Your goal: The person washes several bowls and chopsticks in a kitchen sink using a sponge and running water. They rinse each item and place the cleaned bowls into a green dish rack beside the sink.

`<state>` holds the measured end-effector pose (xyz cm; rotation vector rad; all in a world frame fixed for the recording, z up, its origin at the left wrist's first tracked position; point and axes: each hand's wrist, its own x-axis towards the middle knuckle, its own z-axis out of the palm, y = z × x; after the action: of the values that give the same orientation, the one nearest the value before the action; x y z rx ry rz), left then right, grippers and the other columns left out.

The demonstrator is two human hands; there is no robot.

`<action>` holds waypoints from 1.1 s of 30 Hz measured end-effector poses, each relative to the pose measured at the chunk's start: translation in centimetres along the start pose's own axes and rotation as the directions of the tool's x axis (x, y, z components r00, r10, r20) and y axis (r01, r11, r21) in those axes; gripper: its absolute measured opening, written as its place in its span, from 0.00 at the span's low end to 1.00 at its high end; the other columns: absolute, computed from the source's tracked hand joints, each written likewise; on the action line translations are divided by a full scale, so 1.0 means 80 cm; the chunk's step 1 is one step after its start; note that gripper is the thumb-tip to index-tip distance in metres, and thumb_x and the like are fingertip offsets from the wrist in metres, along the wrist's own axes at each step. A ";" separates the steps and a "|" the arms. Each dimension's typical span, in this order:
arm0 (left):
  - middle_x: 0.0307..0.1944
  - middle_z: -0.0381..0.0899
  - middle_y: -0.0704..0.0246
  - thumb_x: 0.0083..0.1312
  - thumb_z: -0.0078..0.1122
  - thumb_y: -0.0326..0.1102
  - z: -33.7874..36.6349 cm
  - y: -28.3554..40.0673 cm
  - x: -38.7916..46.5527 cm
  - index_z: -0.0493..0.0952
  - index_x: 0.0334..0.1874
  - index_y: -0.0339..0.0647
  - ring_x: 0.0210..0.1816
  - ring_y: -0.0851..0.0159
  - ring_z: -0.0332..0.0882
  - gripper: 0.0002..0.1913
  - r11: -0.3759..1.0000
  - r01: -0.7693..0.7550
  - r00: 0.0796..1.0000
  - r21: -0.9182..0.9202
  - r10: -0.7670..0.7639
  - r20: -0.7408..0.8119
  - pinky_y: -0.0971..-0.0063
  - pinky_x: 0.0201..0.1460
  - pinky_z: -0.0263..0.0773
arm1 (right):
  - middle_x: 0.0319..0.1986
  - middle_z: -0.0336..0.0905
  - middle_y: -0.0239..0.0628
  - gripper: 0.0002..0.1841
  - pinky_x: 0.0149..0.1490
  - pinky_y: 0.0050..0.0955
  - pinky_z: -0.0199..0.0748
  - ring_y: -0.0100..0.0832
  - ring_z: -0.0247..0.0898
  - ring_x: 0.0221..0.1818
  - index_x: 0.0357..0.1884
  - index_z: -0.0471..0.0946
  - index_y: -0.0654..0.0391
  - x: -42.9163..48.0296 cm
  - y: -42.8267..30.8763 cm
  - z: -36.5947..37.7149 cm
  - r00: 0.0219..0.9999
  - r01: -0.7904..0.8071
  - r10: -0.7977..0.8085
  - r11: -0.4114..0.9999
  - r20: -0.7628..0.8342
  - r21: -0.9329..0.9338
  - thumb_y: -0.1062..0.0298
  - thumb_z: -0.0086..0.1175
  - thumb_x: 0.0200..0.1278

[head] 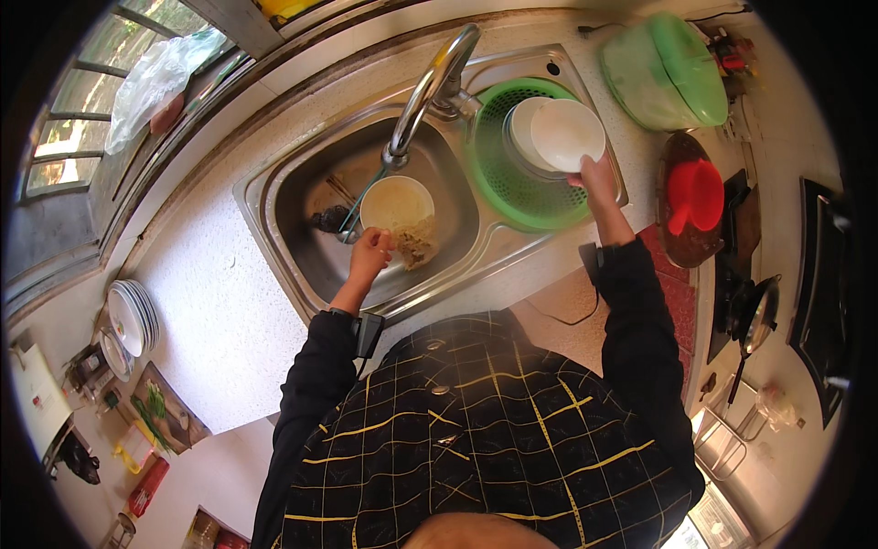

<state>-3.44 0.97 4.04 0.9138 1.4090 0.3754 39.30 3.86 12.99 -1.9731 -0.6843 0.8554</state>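
My right hand point(595, 180) grips the rim of a white bowl point(568, 134) above other stacked white dishes in a green plastic colander point(497, 185) on the sink's drainboard. Over the stainless steel sink basin point(456, 206), my left hand point(372, 252) is beside the lower rim of a white bowl point(394, 202); whether it touches the rim is unclear. A tan scrubbing mesh point(416, 243) lies against that bowl. Left of it in the basin are a dark scourer point(330, 219), chopsticks and a teal-handled utensil. The chrome faucet point(429, 86) arches above the bowl.
A lidded green container point(662, 72) stands at the upper right, near a red plastic dipper point(695, 195) on a round wooden board point(669, 240). A frying pan point(760, 316) is at the far right. Stacked plates point(132, 316) stand at the left, with green onions point(154, 405) below them.
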 end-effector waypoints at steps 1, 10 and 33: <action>0.26 0.76 0.70 0.67 0.51 0.42 -0.007 -0.006 0.004 0.71 0.40 0.39 0.20 0.75 0.71 0.12 1.000 0.011 0.999 0.014 -0.011 -0.038 0.81 0.19 0.66 | 0.32 0.77 0.50 0.21 0.20 0.27 0.75 0.33 0.75 0.20 0.52 0.63 0.68 0.013 0.002 0.000 1.000 -0.031 0.030 0.996 -0.004 -0.085 0.73 0.41 0.54; 0.30 0.79 0.61 0.61 0.55 0.39 -0.020 -0.087 0.071 0.71 0.45 0.35 0.22 0.66 0.77 0.16 0.963 0.153 0.973 0.221 -0.108 -0.205 0.70 0.24 0.72 | 0.20 0.77 0.50 0.17 0.22 0.35 0.70 0.38 0.76 0.19 0.38 0.71 0.73 0.070 -0.003 -0.010 0.988 -0.056 0.127 0.818 0.084 -0.573 0.70 0.46 0.47; 0.49 0.75 0.61 0.58 0.47 0.21 0.002 -0.043 0.079 0.63 0.60 0.44 0.50 0.58 0.75 0.26 0.944 0.100 0.988 -0.315 -0.132 -0.080 0.66 0.37 0.77 | 0.46 0.68 0.51 0.24 0.43 0.43 0.73 0.53 0.73 0.40 0.53 0.69 0.43 -0.175 0.072 0.271 0.323 0.884 -0.007 0.359 0.946 -0.299 0.62 0.57 0.50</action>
<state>-3.18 3.29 -2.73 0.5585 1.4382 0.5424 14.71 1.52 3.67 -1.5788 -2.6990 1.1356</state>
